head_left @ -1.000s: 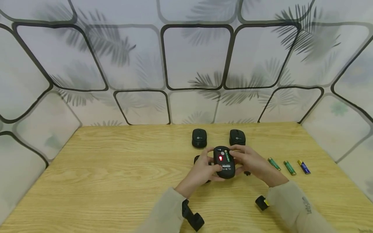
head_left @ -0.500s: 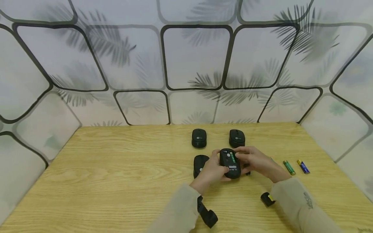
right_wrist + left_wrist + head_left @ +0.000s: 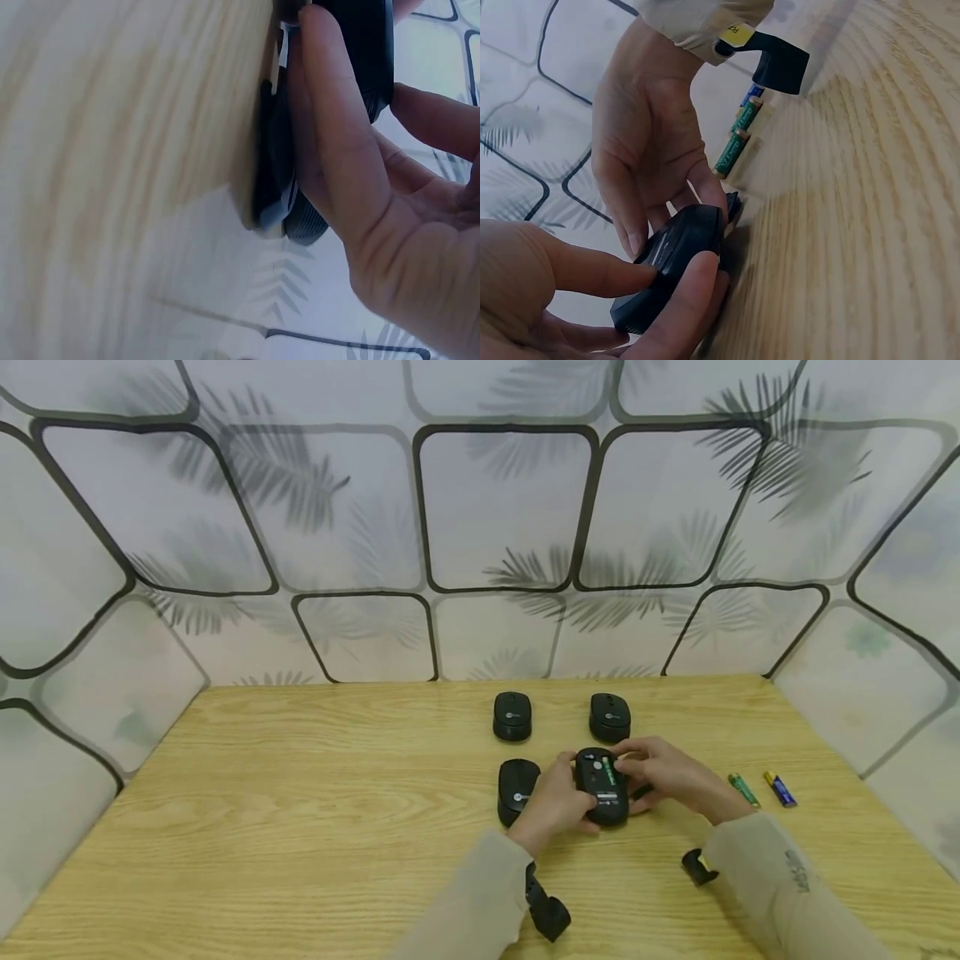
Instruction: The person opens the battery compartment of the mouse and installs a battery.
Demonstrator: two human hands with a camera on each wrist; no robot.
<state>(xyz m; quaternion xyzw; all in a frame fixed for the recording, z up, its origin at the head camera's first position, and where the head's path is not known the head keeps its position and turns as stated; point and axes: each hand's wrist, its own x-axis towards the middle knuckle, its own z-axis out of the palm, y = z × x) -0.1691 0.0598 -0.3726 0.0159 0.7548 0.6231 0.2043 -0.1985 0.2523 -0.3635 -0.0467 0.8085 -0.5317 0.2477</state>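
A black computer mouse (image 3: 602,787) is held low over the table with its underside up. A green battery (image 3: 608,771) lies in its slot. My left hand (image 3: 557,802) grips the mouse from the left, thumb on the underside. My right hand (image 3: 667,777) holds the far right edge, fingertips beside the battery. In the left wrist view the mouse (image 3: 671,262) is tilted between both hands, and a small dark piece (image 3: 733,204) shows just past it. The right wrist view has my right hand's fingers (image 3: 337,127) along the mouse's side (image 3: 360,45).
Upright black mice stand at the back, one left (image 3: 512,716) and one right (image 3: 610,717), and another mouse (image 3: 516,785) sits beside my left hand. To the right lie a green battery (image 3: 743,789) and a blue one (image 3: 781,788); another green battery (image 3: 731,152) shows in the left wrist view.
Both hands have moved right and slightly nearer with the mouse. The red light on its underside no longer shows. My right arm now hides one green battery in the head view.
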